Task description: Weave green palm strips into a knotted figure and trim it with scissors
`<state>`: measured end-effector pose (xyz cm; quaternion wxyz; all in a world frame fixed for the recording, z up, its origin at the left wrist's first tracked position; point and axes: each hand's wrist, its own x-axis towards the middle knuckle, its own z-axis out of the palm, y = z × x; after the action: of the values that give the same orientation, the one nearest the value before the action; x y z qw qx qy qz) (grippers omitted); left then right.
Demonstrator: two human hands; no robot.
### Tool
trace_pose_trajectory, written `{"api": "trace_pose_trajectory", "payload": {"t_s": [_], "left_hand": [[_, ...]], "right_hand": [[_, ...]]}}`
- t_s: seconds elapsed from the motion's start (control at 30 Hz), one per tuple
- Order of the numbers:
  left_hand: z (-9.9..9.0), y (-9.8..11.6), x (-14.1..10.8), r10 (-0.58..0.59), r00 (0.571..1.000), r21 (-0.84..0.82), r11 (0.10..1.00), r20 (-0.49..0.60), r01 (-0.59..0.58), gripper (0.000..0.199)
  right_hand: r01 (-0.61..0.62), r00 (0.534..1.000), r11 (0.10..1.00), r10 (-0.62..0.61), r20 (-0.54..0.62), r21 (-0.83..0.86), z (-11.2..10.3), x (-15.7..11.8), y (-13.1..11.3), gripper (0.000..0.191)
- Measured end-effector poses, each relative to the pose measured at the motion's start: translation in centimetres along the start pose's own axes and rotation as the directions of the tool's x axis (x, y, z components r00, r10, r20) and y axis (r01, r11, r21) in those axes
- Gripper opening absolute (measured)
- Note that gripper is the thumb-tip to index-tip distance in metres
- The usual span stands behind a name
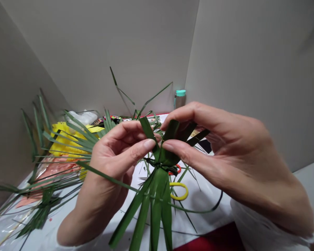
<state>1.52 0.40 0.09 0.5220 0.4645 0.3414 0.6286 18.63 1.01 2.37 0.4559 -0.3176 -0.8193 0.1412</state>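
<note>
A bundle of green leaf strips point(157, 195), knotted at its middle, hangs between my two hands above the table. My left hand point(117, 153) pinches an upper strip between thumb and forefinger. From the other side, my right hand point(206, 146) pinches the strips just above the knot, and several short strip ends fan out between its fingers. Below the knot the long strips spread downward. One thin strip crosses in front of them and curves up to the right. Behind the bundle lie scissors with a yellow handle loop point(179, 191), partly hidden.
Long palm leaves point(75, 139) spread over the left side beside yellow mesh material point(65, 141) and pinkish-orange sheets point(44, 174). A bottle with a turquoise lid point(180, 97) stands at the back. A dark red item point(214, 240) lies at the front edge. Grey walls enclose the table.
</note>
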Motion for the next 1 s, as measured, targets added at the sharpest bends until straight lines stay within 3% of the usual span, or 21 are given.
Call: {"api": "trace_pose_trajectory", "payload": {"t_s": [0.23, 0.6, 1.0], "left_hand": [[-0.46, 0.02, -0.07, -0.005, 0.999, 0.005, 1.000, 0.048, 0.004, 0.011], [-0.11, -0.12, -0.11, -0.087, 0.996, -0.025, 0.996, -0.018, 0.087, 0.012], [-0.03, -0.43, 0.13, -0.035, 0.996, 0.040, 0.998, -0.080, 0.039, 0.014]], "right_hand": [[0.016, 1.000, 0.998, -0.018, -0.016, -0.064, -0.02, 0.05, -0.15, 0.007], [0.025, 0.996, 0.994, -0.016, 0.087, -0.103, -0.20, 0.31, 0.17, 0.014], [0.029, 0.995, 0.987, -0.013, 0.097, -0.158, -0.61, 0.08, 0.19, 0.013]]}}
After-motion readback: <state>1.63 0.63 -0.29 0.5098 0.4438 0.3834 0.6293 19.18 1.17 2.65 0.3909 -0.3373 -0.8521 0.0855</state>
